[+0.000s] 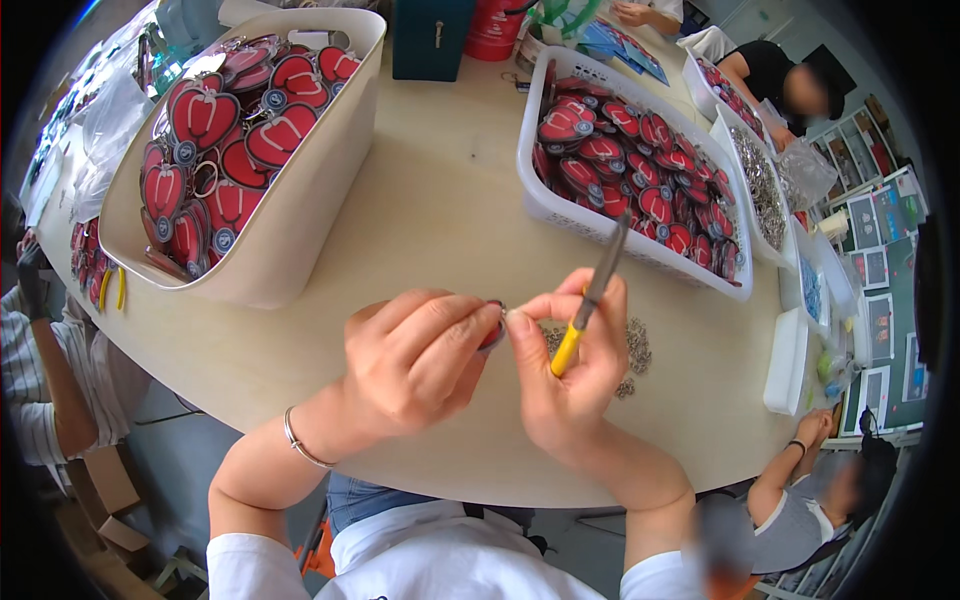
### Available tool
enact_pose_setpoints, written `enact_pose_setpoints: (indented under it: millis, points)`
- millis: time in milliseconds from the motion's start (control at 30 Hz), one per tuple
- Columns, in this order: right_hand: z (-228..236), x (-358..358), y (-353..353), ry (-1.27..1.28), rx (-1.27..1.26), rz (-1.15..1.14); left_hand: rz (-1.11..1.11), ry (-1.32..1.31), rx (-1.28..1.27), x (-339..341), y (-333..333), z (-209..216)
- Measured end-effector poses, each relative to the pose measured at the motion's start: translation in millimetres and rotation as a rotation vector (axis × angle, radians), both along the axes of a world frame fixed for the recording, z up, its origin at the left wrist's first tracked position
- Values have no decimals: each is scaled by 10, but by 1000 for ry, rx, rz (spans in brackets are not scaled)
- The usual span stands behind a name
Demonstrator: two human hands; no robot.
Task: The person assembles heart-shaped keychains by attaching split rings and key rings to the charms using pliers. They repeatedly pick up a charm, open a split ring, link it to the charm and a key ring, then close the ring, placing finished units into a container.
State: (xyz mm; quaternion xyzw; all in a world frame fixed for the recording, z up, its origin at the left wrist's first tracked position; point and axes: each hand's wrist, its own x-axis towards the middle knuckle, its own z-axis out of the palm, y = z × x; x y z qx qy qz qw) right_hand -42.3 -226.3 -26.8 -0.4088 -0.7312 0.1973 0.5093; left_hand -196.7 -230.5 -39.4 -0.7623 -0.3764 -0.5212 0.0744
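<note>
Near the middle of the table my left hand [415, 355] pinches a red tag [493, 328] with a dark edge, mostly hidden behind the fingers. My right hand [570, 370] is closed around a slim tool [590, 295] with a yellow handle and a long dark metal end pointing up and away; its exact kind is not clear. The right thumb and forefinger also meet at the tag's top edge, where a small metal piece shows faintly. Beyond and under the right hand, small metal rings [637, 345] lie in loose piles on the tabletop.
A deep cream bin [320, 200] of red key-ring tags stands at left, and a white basket [630, 245] of similar tags at right. Beyond it are a tray of metal rings [757, 185] and a white box [787, 360]. Yellow-handled pliers [112, 288] lie far left. Other people sit around the table.
</note>
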Motion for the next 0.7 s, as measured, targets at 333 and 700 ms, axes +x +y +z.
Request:
enact_pose_setpoints:
  millis: [333, 700]
  points:
    - [-50, -21, 32, -97, -246, 71, 118, -365, -130, -279, 87, 195]
    - [-305, 22, -334, -646, -338, 209, 91, -507, -186, -268, 107, 153]
